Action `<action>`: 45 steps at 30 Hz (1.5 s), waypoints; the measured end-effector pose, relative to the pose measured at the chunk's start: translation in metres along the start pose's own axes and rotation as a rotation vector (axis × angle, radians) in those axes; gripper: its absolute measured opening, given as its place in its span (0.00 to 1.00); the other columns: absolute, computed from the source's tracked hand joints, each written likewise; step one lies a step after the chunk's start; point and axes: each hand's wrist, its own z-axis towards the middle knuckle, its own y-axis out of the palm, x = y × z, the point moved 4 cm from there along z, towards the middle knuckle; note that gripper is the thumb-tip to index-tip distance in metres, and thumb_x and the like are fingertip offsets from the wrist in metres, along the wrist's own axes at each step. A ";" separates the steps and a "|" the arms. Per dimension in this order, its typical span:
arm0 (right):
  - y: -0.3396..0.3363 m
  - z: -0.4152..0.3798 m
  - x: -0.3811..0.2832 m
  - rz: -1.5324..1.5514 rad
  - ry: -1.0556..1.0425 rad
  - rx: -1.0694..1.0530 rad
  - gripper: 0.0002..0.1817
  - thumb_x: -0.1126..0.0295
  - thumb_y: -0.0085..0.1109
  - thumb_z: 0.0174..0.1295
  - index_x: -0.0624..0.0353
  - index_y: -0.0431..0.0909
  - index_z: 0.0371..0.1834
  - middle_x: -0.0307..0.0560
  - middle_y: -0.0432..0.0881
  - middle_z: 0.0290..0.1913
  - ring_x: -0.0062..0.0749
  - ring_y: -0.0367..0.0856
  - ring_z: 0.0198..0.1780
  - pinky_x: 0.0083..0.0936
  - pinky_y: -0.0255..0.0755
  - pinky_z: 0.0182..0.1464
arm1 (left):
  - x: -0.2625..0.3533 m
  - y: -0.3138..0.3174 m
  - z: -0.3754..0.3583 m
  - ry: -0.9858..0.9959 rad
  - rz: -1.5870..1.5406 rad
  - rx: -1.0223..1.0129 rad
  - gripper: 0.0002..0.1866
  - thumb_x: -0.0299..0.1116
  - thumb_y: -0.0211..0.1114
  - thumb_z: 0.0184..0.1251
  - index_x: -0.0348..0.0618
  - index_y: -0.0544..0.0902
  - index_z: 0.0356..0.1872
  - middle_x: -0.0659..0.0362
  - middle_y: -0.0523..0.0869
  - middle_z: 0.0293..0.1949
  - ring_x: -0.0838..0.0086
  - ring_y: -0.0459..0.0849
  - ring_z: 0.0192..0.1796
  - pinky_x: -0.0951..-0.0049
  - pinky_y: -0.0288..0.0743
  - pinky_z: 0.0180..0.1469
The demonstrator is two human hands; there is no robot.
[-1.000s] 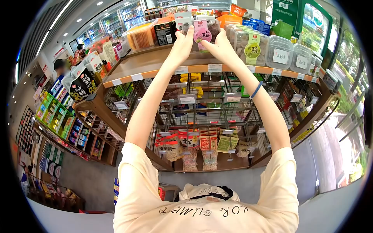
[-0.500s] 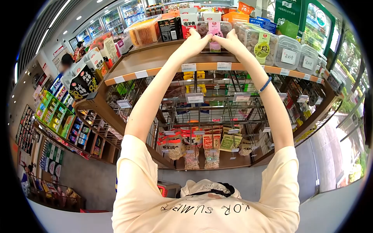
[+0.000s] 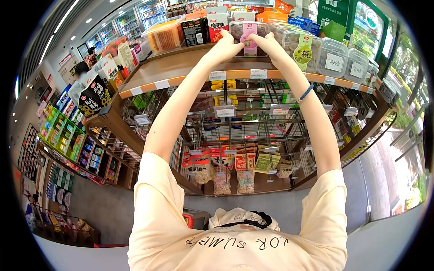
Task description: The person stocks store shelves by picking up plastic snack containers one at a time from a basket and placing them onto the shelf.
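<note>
A clear plastic tub of dark dried snacks point(image 3: 237, 30) with a pink label point(image 3: 249, 40) stands at the front of the top shelf. My left hand point(image 3: 227, 46) grips its left side and my right hand point(image 3: 266, 46) its right side. Both thumbs lie across the front, their tips nearly meeting over the label. The other fingers are mostly hidden along the sides. Left of the tub is a white-and-red box point(image 3: 218, 23), with a black box point(image 3: 195, 31) beyond it. A larger tub with a green label point(image 3: 303, 53) sits beside my right hand.
Clear lidded tubs point(image 3: 333, 61) line the shelf's right end. A tub of orange-brown food point(image 3: 165, 36) stands to the left. Price tags run along the wooden shelf edge point(image 3: 181, 81). Snack bags point(image 3: 244, 162) hang below on wire racks. Another person point(image 3: 80, 77) is at far left.
My thumbs have moved slightly apart and up, showing more of the pink label. Both hands keep hold of the tub. The whole view has shifted a little.
</note>
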 end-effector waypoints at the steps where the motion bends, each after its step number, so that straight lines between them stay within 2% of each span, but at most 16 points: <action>1: 0.000 0.000 -0.001 0.000 0.002 -0.002 0.47 0.49 0.61 0.40 0.77 0.54 0.55 0.65 0.62 0.55 0.44 0.58 0.61 0.31 0.53 0.60 | 0.000 0.001 -0.001 0.000 -0.024 -0.019 0.43 0.43 0.60 0.56 0.10 0.44 0.49 0.37 0.78 0.29 0.57 0.81 0.35 0.70 0.74 0.37; 6: 0.004 -0.006 -0.007 0.291 -0.129 0.074 0.47 0.55 0.61 0.44 0.74 0.50 0.61 0.61 0.60 0.60 0.41 0.56 0.64 0.30 0.48 0.64 | 0.001 0.001 -0.003 0.002 0.010 -0.004 0.46 0.45 0.61 0.56 0.10 0.43 0.51 0.33 0.78 0.32 0.54 0.81 0.38 0.68 0.75 0.40; 11: 0.010 -0.040 -0.030 0.259 -0.271 0.130 0.47 0.59 0.60 0.46 0.68 0.46 0.66 0.63 0.53 0.65 0.41 0.50 0.68 0.33 0.48 0.66 | 0.008 -0.004 -0.013 -0.024 0.174 -0.083 0.48 0.47 0.59 0.56 0.10 0.43 0.54 0.31 0.78 0.35 0.50 0.81 0.41 0.67 0.76 0.42; 13: 0.013 -0.056 -0.042 0.073 -0.563 0.226 0.40 0.63 0.61 0.47 0.69 0.54 0.62 0.63 0.63 0.55 0.40 0.67 0.56 0.30 0.61 0.58 | 0.014 -0.015 -0.020 0.025 0.344 -0.070 0.48 0.48 0.58 0.57 0.11 0.44 0.57 0.30 0.78 0.36 0.49 0.80 0.43 0.65 0.76 0.43; 17: 0.017 -0.154 -0.064 0.045 -0.750 -0.050 0.29 0.71 0.55 0.53 0.61 0.60 0.60 0.53 0.66 0.58 0.39 0.67 0.58 0.31 0.62 0.58 | 0.059 -0.051 -0.087 0.327 0.200 0.187 0.37 0.42 0.57 0.59 0.28 0.54 0.62 0.36 0.77 0.44 0.51 0.78 0.48 0.62 0.71 0.51; 19: 0.017 -0.206 -0.054 -0.139 -0.824 -0.109 0.25 0.75 0.56 0.50 0.59 0.67 0.55 0.49 0.73 0.51 0.39 0.72 0.53 0.33 0.65 0.56 | 0.084 -0.062 -0.143 0.186 0.036 0.096 0.30 0.38 0.58 0.61 0.39 0.58 0.62 0.49 0.74 0.54 0.61 0.74 0.55 0.67 0.69 0.53; 21: 0.020 -0.246 -0.016 -0.310 -1.034 -0.185 0.21 0.79 0.57 0.46 0.57 0.74 0.48 0.47 0.78 0.44 0.40 0.76 0.46 0.34 0.68 0.52 | 0.101 -0.059 -0.201 0.136 0.014 -0.011 0.29 0.35 0.59 0.59 0.40 0.62 0.61 0.51 0.76 0.52 0.61 0.76 0.51 0.66 0.70 0.51; 23: 0.032 -0.282 0.046 -0.094 -0.720 -0.126 0.15 0.81 0.54 0.47 0.56 0.78 0.39 0.44 0.81 0.35 0.37 0.77 0.37 0.34 0.71 0.44 | 0.103 -0.035 -0.252 0.258 0.145 -0.109 0.27 0.34 0.60 0.57 0.40 0.65 0.59 0.51 0.76 0.52 0.60 0.76 0.50 0.63 0.71 0.50; 25: 0.055 -0.320 0.110 -0.063 -0.392 -0.150 0.10 0.81 0.51 0.51 0.58 0.78 0.36 0.46 0.81 0.32 0.38 0.78 0.32 0.29 0.71 0.38 | 0.081 0.008 -0.302 0.118 0.062 -0.365 0.25 0.35 0.58 0.58 0.40 0.67 0.57 0.50 0.76 0.51 0.57 0.75 0.50 0.61 0.70 0.50; 28: 0.067 -0.384 0.181 -0.387 -0.412 -0.520 0.08 0.72 0.53 0.53 0.56 0.78 0.36 0.49 0.80 0.30 0.42 0.77 0.33 0.35 0.71 0.39 | 0.029 0.084 -0.401 -0.111 0.163 -0.509 0.24 0.38 0.57 0.58 0.41 0.69 0.55 0.50 0.77 0.48 0.57 0.76 0.48 0.61 0.71 0.49; 30: 0.059 -0.417 0.198 -0.430 -0.104 -0.660 0.08 0.71 0.52 0.54 0.54 0.78 0.37 0.53 0.81 0.32 0.47 0.78 0.34 0.38 0.73 0.39 | 0.013 0.131 -0.476 -0.259 0.225 -0.602 0.24 0.40 0.57 0.58 0.43 0.69 0.55 0.50 0.78 0.46 0.57 0.77 0.47 0.61 0.71 0.47; 34: 0.048 -0.456 0.251 -0.514 0.120 -0.819 0.14 0.67 0.52 0.55 0.53 0.75 0.46 0.55 0.80 0.32 0.51 0.78 0.36 0.40 0.72 0.38 | 0.032 0.189 -0.558 -0.493 0.040 -0.532 0.22 0.41 0.57 0.56 0.47 0.70 0.52 0.52 0.78 0.42 0.57 0.78 0.45 0.59 0.74 0.44; 38: 0.070 -0.470 0.296 -0.671 0.144 -1.258 0.22 0.60 0.50 0.57 0.59 0.69 0.52 0.64 0.77 0.42 0.58 0.74 0.45 0.43 0.70 0.47 | 0.061 0.209 -0.571 -0.609 0.034 -0.317 0.20 0.36 0.56 0.53 0.43 0.72 0.49 0.52 0.80 0.37 0.58 0.78 0.43 0.60 0.74 0.43; 40: 0.088 -0.467 0.309 -0.804 0.114 -1.463 0.27 0.54 0.51 0.56 0.61 0.67 0.55 0.64 0.73 0.50 0.54 0.71 0.53 0.40 0.66 0.54 | 0.070 0.198 -0.568 -0.666 0.040 -0.269 0.19 0.35 0.57 0.52 0.41 0.72 0.47 0.53 0.79 0.34 0.61 0.78 0.41 0.62 0.70 0.43; 42: 0.114 -0.458 0.316 -0.771 0.018 -1.436 0.27 0.58 0.53 0.55 0.64 0.67 0.54 0.63 0.73 0.50 0.53 0.71 0.52 0.39 0.66 0.54 | 0.072 0.201 -0.576 -0.619 0.204 -0.292 0.21 0.34 0.58 0.55 0.40 0.70 0.50 0.50 0.78 0.42 0.62 0.78 0.46 0.63 0.70 0.44; 45: 0.157 -0.450 0.304 -0.506 -0.212 -1.205 0.25 0.65 0.53 0.55 0.65 0.66 0.55 0.62 0.73 0.51 0.53 0.71 0.52 0.38 0.67 0.53 | 0.071 0.199 -0.578 -0.704 0.204 -0.379 0.21 0.33 0.59 0.54 0.38 0.71 0.49 0.51 0.78 0.40 0.63 0.77 0.44 0.65 0.69 0.44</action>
